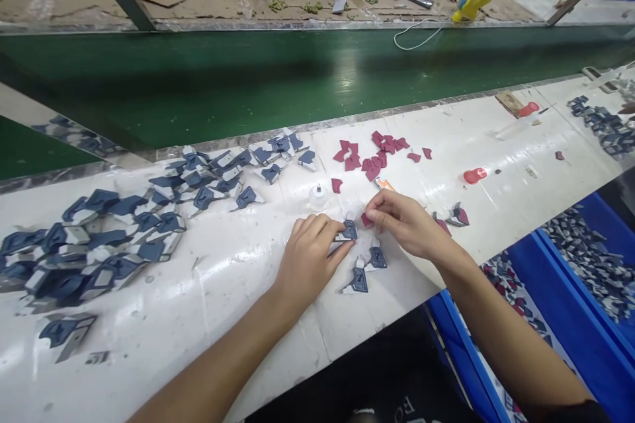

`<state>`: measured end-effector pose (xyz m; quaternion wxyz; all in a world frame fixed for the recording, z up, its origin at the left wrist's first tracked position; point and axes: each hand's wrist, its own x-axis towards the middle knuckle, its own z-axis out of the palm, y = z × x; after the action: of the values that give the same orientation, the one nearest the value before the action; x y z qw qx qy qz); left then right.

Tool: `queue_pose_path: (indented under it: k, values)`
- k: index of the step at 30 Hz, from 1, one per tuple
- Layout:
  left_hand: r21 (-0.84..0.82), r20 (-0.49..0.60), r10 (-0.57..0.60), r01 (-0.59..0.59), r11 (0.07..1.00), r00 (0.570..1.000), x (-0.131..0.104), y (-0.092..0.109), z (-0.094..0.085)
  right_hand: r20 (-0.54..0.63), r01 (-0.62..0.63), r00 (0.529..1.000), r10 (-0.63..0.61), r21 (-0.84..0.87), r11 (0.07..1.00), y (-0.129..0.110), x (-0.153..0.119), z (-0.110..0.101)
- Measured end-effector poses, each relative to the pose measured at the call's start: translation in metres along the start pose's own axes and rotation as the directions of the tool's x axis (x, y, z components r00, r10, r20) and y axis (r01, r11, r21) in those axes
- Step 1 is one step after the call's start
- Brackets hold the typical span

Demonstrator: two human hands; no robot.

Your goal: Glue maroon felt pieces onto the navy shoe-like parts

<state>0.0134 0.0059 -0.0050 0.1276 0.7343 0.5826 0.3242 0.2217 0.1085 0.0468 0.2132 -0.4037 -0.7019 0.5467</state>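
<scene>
On the glossy white desk [208,277] we see a heap of blue-grey pieces [99,238] at left; our left hand [310,258] pinches one blue-grey piece [348,231], its grip clenched on it; our right hand [404,221] grips a small red piece [367,220] just beside; red pieces [377,152] lie beyond; a green conveyor belt [297,79] runs behind; blue bins [585,304] stand at right.

Left hand [310,258] palm down, fingers curled, thumb and fingertips pinched together at the front. Right hand [404,221] reaching in from the right, fingertips bunched toward the left hand's, nearly touching. Both forearms bare, stretched forward.
</scene>
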Motion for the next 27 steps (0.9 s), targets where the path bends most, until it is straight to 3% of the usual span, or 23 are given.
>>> queue_pose_path:
  k: [4,9,14,17,19,23,27]
  values:
    - [-0.004,-0.004,0.0,0.0,1.0,1.0,0.0,-0.001,0.001,0.015,-0.062,0.998,0.06,0.14,0.988,0.003,0.005,0.0]
    - [-0.009,-0.023,0.008,-0.008,1.0,1.0,0.0,0.001,0.0,0.056,-0.034,0.998,0.03,0.087,0.996,0.003,0.01,-0.002]
    - [-0.117,-0.143,0.015,-0.032,0.993,0.99,0.002,0.006,-0.004,0.128,-0.034,0.992,0.021,0.1,0.994,-0.008,0.006,0.002]
    - [-0.192,-0.136,0.061,-0.086,0.978,0.989,0.004,0.006,-0.007,0.15,-0.089,0.987,0.061,0.188,0.978,-0.013,0.002,0.007]
    - [-0.269,-0.113,0.082,-0.11,0.957,0.99,0.005,0.007,-0.01,0.144,-0.098,0.988,0.063,0.25,0.963,-0.015,0.001,0.011]
    - [-0.431,-0.081,-0.038,0.0,0.902,0.996,0.006,0.009,-0.013,0.077,-0.039,0.997,0.015,0.321,0.946,-0.013,-0.001,0.019]
    - [-0.378,-0.08,-0.046,0.012,0.926,0.996,0.004,0.009,-0.01,0.005,-0.03,1.0,0.029,0.272,0.962,-0.008,-0.001,0.019]
